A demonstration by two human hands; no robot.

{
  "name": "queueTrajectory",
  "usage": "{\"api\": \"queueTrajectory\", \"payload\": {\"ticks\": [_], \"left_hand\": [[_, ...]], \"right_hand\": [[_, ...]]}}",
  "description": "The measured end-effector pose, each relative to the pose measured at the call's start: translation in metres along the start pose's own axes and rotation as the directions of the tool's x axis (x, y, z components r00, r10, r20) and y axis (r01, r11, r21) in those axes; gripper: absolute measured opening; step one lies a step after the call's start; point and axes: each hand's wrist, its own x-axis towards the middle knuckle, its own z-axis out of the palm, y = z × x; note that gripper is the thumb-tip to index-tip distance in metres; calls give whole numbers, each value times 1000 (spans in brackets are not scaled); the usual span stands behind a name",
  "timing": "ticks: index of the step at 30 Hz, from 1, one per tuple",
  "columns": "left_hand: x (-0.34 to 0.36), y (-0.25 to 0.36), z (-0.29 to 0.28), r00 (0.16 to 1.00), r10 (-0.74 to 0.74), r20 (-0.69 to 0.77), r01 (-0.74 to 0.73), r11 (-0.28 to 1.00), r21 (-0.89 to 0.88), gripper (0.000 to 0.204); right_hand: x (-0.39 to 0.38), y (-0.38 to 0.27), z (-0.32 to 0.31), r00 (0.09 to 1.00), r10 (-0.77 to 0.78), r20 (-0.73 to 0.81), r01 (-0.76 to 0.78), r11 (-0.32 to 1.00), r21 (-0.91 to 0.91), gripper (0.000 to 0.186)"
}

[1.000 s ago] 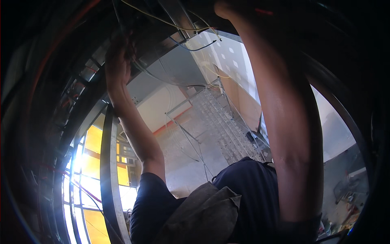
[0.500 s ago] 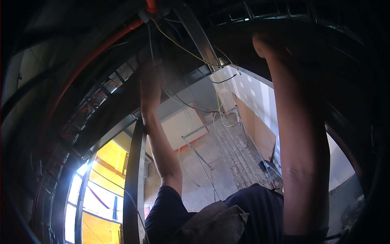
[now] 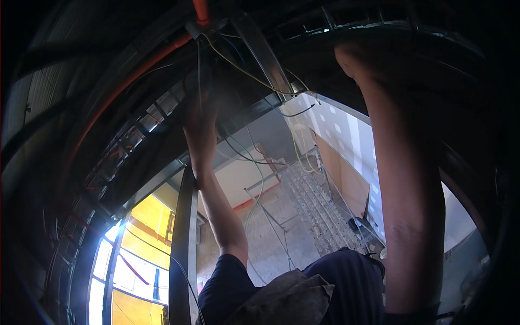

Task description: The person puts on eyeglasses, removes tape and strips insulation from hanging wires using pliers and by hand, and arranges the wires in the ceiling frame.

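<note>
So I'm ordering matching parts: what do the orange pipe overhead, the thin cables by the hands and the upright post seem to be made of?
The orange pipe looks like smooth matte plastic conduit: even colour, gentle bend. The thin cables, yellowish, look plastic-sheathed, since they sag and curve near the left hand. The upright post seems to be bare sheet metal with a dull grey sheen, though backlight leaves that open.

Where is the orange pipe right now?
In the head view, the orange pipe sits at the top, left of centre, above the left hand among hanging wires.
</note>
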Motion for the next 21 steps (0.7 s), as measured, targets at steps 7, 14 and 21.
{"api": "queueTrajectory", "payload": {"ticks": [7, 14, 21], "left_hand": [[-40, 6, 6, 969, -248, -8, 221, 876, -429, 37], [-71, -16, 0, 942, -334, 43, 301, 775, -556, 30], [-110, -3, 25, 934, -332, 135, 333, 663, -671, 24]], "right_hand": [[13, -44, -16, 968, -207, -144, 212, 977, 17, 13], [-101, -103, -48, 973, -227, -43, 113, 306, 945, 21], [-154, -139, 30, 971, -235, -43, 96, 219, 971, 46]]}}
